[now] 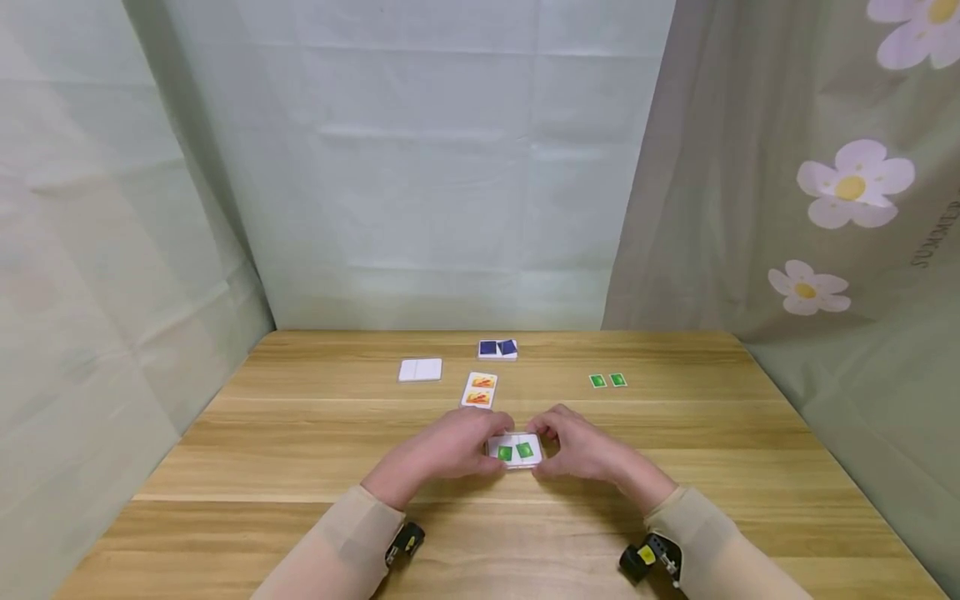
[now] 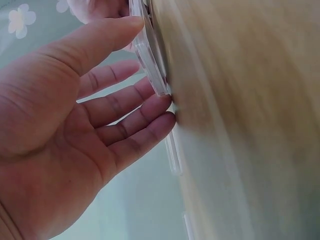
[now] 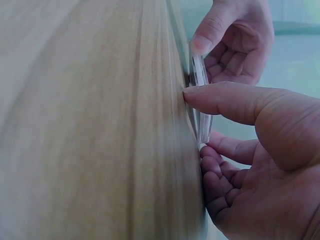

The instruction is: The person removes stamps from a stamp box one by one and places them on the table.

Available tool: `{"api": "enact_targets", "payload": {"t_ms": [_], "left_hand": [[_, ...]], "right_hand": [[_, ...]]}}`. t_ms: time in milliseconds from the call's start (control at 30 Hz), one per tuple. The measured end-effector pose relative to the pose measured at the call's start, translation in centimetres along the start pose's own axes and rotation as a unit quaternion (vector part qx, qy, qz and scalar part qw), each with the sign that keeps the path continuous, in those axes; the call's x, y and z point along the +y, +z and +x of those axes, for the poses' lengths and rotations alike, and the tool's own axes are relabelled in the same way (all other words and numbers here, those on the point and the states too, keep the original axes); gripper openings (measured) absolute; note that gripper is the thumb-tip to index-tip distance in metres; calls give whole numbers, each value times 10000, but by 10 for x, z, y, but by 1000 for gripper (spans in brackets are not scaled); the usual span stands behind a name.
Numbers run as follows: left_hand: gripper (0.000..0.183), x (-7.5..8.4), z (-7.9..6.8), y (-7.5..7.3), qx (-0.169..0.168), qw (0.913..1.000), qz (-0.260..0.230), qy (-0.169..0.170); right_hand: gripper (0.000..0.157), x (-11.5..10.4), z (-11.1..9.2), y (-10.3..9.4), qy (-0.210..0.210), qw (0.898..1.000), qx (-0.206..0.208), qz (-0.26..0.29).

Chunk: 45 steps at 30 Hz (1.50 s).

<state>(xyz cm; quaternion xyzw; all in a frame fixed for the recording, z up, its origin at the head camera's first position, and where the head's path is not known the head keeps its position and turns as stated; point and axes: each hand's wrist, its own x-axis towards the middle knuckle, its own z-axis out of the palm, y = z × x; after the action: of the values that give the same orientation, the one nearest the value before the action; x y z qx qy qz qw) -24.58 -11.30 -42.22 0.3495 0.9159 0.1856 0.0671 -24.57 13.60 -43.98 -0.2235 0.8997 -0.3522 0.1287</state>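
In the head view a flat, clear-edged plastic case (image 1: pixel 514 450) with two green square pieces on its white face lies between my hands near the table's middle. My left hand (image 1: pixel 465 442) grips its left end, thumb on the near edge and fingers at the far side. The right hand (image 1: pixel 581 446) holds the opposite end between thumb and fingers. From the left wrist, the case's clear edge (image 2: pixel 150 62) shows just off the wooden surface. The right wrist view shows the thumb against the case's side (image 3: pixel 205 125).
Beyond the hands lie a white case with two orange pictures (image 1: pixel 479 389), a plain white case (image 1: pixel 420 369) and one with two dark blue squares (image 1: pixel 498 349). Two loose green squares (image 1: pixel 607 381) lie to the right on the wooden table (image 1: pixel 300 467). Curtains hang around it.
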Motion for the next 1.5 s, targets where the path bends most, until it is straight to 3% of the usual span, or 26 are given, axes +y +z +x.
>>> {"api": "enact_targets", "payload": {"t_ms": [333,800,1033,1500], "left_hand": [[42,-1,1,-3,-61,10000,-45,-57],[39,-2,2,-2,20,9999,-3,155],[38,0,2,-3,-15,10000,-60,26],[43,-3,1,0,103,9998,-85,127]], "right_hand": [[49,2,2,0,-14,10000,64,32],[49,3,1,-1,-57,9991,41,410],[54,2,3,0,-96,9999,89,-12],[64,4,3,2,0,9999,106,28]]}}
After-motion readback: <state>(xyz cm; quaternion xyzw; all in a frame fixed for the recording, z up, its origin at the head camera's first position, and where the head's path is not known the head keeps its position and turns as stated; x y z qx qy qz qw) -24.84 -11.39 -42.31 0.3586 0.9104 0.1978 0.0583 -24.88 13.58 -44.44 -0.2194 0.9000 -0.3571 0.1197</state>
